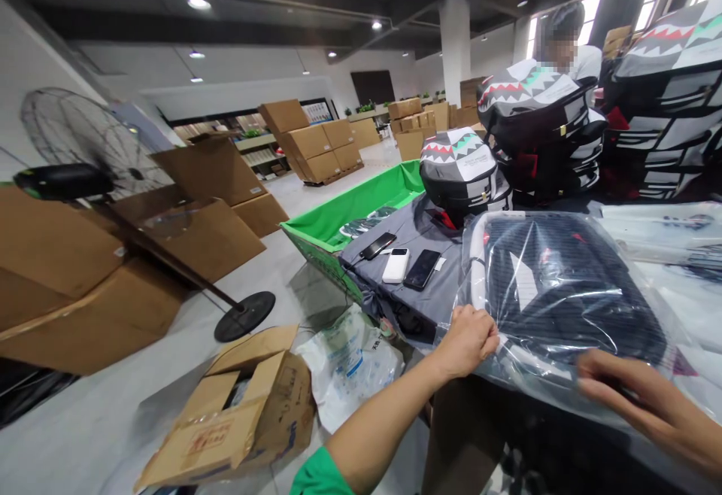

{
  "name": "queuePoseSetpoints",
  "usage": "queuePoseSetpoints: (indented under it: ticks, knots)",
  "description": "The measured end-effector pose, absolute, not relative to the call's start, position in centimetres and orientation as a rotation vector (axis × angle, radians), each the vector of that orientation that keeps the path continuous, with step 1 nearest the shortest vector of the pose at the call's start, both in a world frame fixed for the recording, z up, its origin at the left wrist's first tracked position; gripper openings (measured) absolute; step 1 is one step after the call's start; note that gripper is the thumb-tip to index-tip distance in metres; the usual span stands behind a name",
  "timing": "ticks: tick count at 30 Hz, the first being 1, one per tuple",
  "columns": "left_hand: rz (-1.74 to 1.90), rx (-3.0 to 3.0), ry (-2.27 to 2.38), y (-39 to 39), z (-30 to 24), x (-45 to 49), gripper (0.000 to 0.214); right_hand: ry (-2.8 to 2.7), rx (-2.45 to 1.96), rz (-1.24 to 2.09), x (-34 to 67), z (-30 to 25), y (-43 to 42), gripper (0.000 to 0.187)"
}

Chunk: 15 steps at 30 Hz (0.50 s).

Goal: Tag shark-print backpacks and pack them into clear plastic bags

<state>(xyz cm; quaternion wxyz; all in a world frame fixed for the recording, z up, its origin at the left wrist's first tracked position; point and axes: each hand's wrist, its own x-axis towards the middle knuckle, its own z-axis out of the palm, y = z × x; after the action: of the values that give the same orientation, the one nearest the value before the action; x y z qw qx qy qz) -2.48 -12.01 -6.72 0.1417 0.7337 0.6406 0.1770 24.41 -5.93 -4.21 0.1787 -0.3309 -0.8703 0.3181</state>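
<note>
A dark striped backpack point(564, 292) lies on the table inside a clear plastic bag point(524, 359), with a white strip along its left side. My left hand point(468, 341) grips the bag's near edge. My right hand point(620, 390) is blurred and rests on the plastic at the lower right, with its fingers curled over the bag's edge. A grey cloth point(406, 232) to the left of the bag holds several dark smartphones point(422, 269) and a white power bank point(395, 265).
Shark-mouth print backpacks point(535, 111) stand stacked behind the bag, with a person point(580, 66) beyond them. A green-lined bin point(361, 205) adjoins the cloth. On the floor at left are an opened cardboard box point(248, 412), a white plastic bag point(350, 367), and a tilted standing fan point(95, 149).
</note>
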Motion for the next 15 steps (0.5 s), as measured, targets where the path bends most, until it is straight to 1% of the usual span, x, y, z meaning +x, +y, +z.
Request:
queuePoseSetpoints:
  ticks: [1, 2, 4, 6, 9, 10, 12, 15]
  knots:
    - [0.499, 2.119, 1.847, -12.0, -6.8, -2.5, 0.01, -2.634, -0.777, 1.015, 22.1, -3.7, -4.8, 0.045]
    - [0.489, 2.12, 1.847, -11.9, -6.8, -2.5, 0.01, -2.803, -0.637, 1.066, 19.7, -3.4, -3.5, 0.041]
    - [0.483, 2.124, 1.851, -11.9, -7.0, -2.6, 0.01, -3.062, -0.51, 0.985, 15.6, -3.1, -0.9, 0.03]
    - [0.5, 2.125, 1.853, -11.9, -7.3, -2.6, 0.01, -3.164, -0.56, 0.881, 13.1, -3.5, 1.7, 0.028]
    - [0.525, 2.121, 1.846, -12.0, -7.5, -2.6, 0.01, -3.145, -0.75, 0.79, 12.8, -4.1, 4.1, 0.04]
    - [0.524, 2.121, 1.841, -12.0, -7.4, -2.6, 0.009, -3.121, -0.802, 0.754, 13.3, -4.1, 4.3, 0.039]
    - [0.506, 2.128, 1.822, -12.0, -7.3, -2.8, 0.008, -3.075, -0.838, 0.725, 14.3, -3.7, 3.6, 0.03]
    - [0.462, 2.134, 1.796, -12.0, -7.0, -3.0, 0.005, -3.076, -0.747, 0.696, 14.7, -3.4, 0.5, 0.02]
